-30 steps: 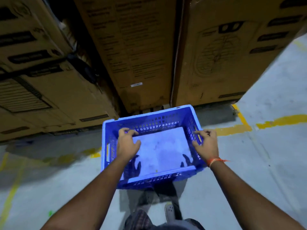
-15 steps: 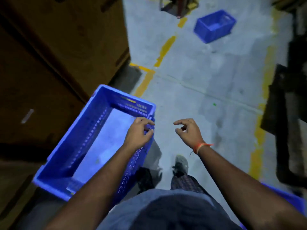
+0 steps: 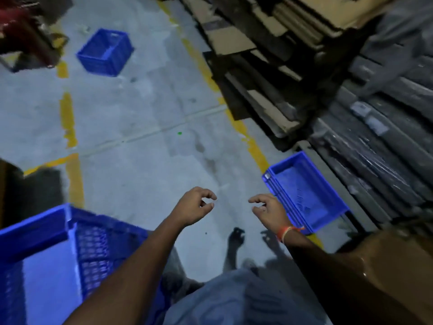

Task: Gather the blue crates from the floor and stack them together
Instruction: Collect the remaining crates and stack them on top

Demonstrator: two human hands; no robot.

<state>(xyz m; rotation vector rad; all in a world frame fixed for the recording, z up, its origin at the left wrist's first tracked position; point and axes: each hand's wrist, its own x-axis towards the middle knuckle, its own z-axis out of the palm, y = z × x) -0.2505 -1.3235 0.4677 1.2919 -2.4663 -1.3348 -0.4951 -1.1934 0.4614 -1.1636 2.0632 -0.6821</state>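
Three blue crates (image 3: 105,52) on grey floor, left hand (image 3: 195,205) and right hand (image 3: 269,211) loosely curled, empty

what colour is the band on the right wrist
Orange, seen in the head view: the wrist band sits just below the right hand.

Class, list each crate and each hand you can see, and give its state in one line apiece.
Near crate: upright, not held.
Far crate: upright on floor, empty.
Shallow crate: on floor, empty.
Left hand: loosely curled, holding nothing.
Right hand: loosely curled, holding nothing.
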